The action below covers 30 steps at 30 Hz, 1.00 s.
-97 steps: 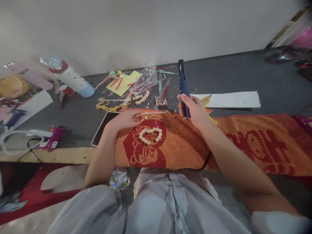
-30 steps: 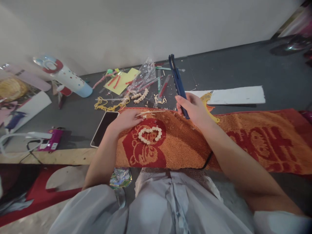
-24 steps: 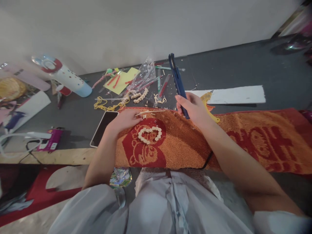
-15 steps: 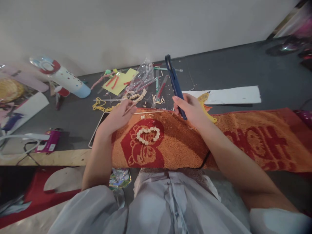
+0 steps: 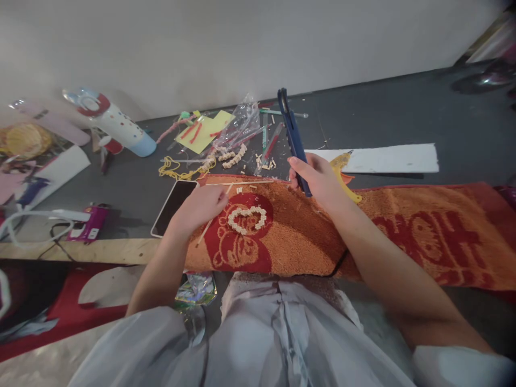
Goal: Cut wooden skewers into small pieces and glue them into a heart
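Note:
My left hand point(image 5: 203, 204) is closed around a thin pale stick point(image 5: 205, 231), which slants down past the fingers over the towel. In my right hand point(image 5: 316, 174) is a long dark blue hand tool point(image 5: 296, 140) with a slotted upper end, held upright; its exact kind is unclear. Between the hands, small beige pieces form a heart-shaped outline point(image 5: 263, 214) on the orange and red towel point(image 5: 298, 231). Another thin stick point(image 5: 258, 182) lies along the towel's far edge, with a few short cut bits point(image 5: 239, 190) beside it.
A phone point(image 5: 173, 209) lies by my left forearm. Behind are yellow string point(image 5: 171, 171), beige strands point(image 5: 234, 157), yellow paper point(image 5: 201, 134) and clear plastic bags point(image 5: 244, 121). A yellow-handled tool point(image 5: 350, 191) and a white strip point(image 5: 387, 159) are on the right, a bottle point(image 5: 124, 129) on the left.
My left hand has moved down and nearer to me, and the stick in it now slants towards the towel's near left side. The right hand still holds the blue tool.

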Each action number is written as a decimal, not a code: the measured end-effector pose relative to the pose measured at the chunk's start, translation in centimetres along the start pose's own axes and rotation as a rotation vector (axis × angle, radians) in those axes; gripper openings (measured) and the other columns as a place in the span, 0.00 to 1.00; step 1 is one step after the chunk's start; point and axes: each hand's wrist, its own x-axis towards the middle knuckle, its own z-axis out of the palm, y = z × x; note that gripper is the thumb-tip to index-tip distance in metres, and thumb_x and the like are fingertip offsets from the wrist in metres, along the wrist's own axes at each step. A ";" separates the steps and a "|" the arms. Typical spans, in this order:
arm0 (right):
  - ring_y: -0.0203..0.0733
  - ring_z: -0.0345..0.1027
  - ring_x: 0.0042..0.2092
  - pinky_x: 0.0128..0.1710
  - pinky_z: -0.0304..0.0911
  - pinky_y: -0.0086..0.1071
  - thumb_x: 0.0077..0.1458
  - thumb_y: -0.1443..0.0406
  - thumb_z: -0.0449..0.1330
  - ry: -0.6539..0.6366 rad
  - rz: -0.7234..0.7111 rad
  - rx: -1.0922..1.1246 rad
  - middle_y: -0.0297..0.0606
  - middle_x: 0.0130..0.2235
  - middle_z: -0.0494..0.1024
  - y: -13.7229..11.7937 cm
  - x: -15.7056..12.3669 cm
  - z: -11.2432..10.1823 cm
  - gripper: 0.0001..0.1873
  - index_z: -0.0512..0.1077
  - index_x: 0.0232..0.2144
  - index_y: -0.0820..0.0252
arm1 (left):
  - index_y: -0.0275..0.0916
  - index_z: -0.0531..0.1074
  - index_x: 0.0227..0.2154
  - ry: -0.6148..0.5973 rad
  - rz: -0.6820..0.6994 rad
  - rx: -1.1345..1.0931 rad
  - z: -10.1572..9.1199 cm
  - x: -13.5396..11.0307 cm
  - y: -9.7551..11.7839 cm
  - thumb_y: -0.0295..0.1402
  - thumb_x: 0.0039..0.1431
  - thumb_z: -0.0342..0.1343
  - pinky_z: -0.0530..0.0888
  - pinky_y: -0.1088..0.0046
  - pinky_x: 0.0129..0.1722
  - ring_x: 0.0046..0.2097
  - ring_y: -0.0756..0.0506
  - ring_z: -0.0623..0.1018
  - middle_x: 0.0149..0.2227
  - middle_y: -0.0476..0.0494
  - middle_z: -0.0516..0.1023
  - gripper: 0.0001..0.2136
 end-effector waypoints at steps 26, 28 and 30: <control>0.31 0.61 0.22 0.23 0.59 0.30 0.54 0.51 0.61 -0.008 -0.022 -0.032 0.32 0.21 0.68 0.0 0.0 0.1 0.19 0.61 0.23 0.56 | 0.40 0.53 0.17 -0.122 0.144 -0.054 1.0 2.9 -1.0 0.33 0.55 0.47 0.51 0.69 0.24 0.21 0.50 0.59 0.18 0.50 0.60 0.13; 0.32 0.61 0.22 0.23 0.59 0.30 0.55 0.52 0.60 -0.006 -0.024 -0.046 0.32 0.20 0.67 0.1 0.0 0.0 0.19 0.61 0.22 0.56 | 0.39 0.53 0.17 -0.130 0.163 -0.061 1.0 3.1 -1.0 0.32 0.54 0.48 0.51 0.68 0.24 0.21 0.51 0.57 0.18 0.50 0.58 0.13; 0.31 0.61 0.21 0.23 0.59 0.30 0.55 0.52 0.60 -0.007 -0.022 -0.050 0.32 0.20 0.67 0.0 0.0 -0.1 0.19 0.61 0.22 0.56 | 0.39 0.52 0.16 -0.140 0.174 -0.074 1.0 3.3 -1.0 0.32 0.53 0.48 0.50 0.68 0.24 0.21 0.51 0.57 0.17 0.51 0.57 0.13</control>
